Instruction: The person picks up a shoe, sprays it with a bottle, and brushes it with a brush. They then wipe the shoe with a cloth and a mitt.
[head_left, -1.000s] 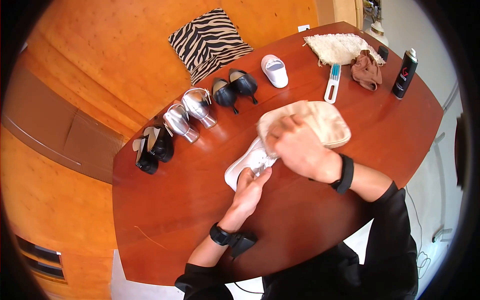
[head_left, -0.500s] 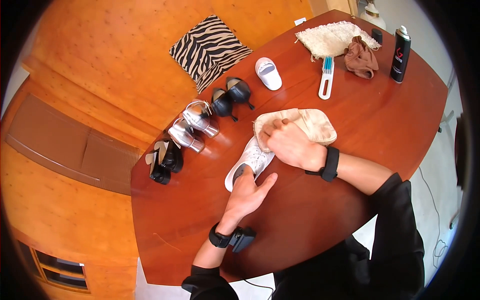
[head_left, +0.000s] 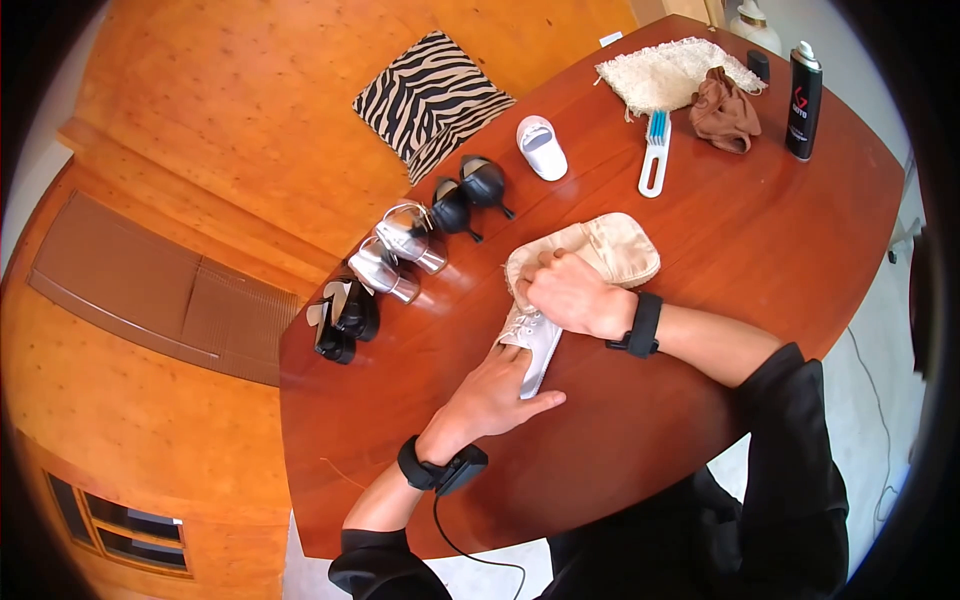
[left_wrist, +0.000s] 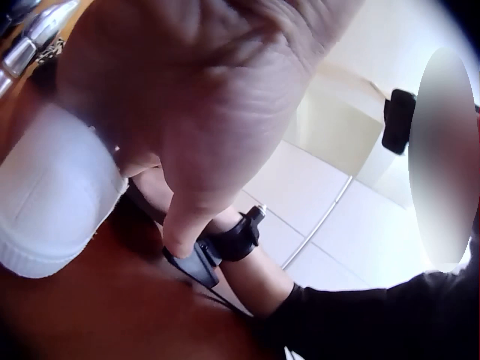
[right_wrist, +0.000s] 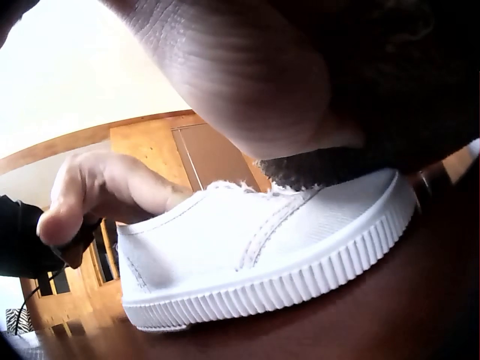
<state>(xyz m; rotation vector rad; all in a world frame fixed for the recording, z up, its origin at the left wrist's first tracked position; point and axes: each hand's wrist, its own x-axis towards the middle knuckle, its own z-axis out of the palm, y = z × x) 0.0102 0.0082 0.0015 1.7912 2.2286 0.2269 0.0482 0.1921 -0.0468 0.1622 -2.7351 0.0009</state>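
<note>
A white lace-up sneaker (head_left: 541,352) lies on the table, its toe under a cream padded cloth (head_left: 628,247). My left hand (head_left: 485,395) has its fingers in the sneaker's opening, with the thumb stretched out to the side. The right hand (head_left: 578,295) grips the cloth with curled fingers over the laces and toe. In the right wrist view, the cloth's fuzzy underside (right_wrist: 300,169) meets the top of the sneaker, whose ribbed white sole shows along the side. The left wrist view shows the sneaker's white heel (left_wrist: 56,187) beside the left palm.
Along the far edge stand black shoes (head_left: 345,318), silver heels (head_left: 400,245), black heels (head_left: 467,195) and another white shoe (head_left: 542,150). Farther right lie a white brush (head_left: 654,165), a fringed cream cloth (head_left: 665,75) and a brown cloth (head_left: 723,110). A black spray can (head_left: 803,105) stands upright.
The left thumb has lifted off the sneaker's laces and spread sideways, while its fingers remain in the opening. The right hand and cloth have shifted slightly left and down.
</note>
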